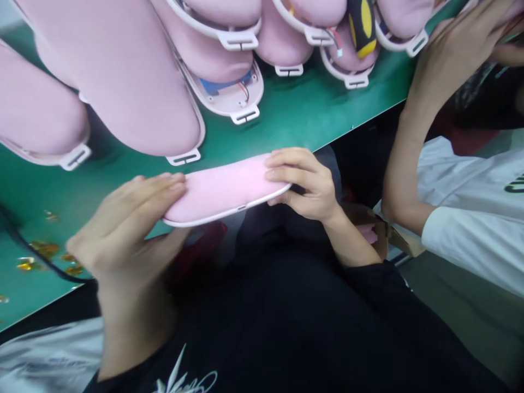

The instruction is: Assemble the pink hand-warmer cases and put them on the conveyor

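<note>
A pink padded pod with a white rim is held between my two hands near the table's front edge. My left hand grips its left end, fingers over the soft pink top and thumb beneath. At the other end, my right hand pinches the pod, its fingers on top and thumb under the rim. A small dark slot shows in the rim facing me. The pod's underside is hidden.
Several similar pink pods with white strap loops lie on the green table. One open shell shows a blue part and wires. A yellow-and-black handle rests among them. A black cable and gold bits lie left. A co-worker's arm reaches in at right.
</note>
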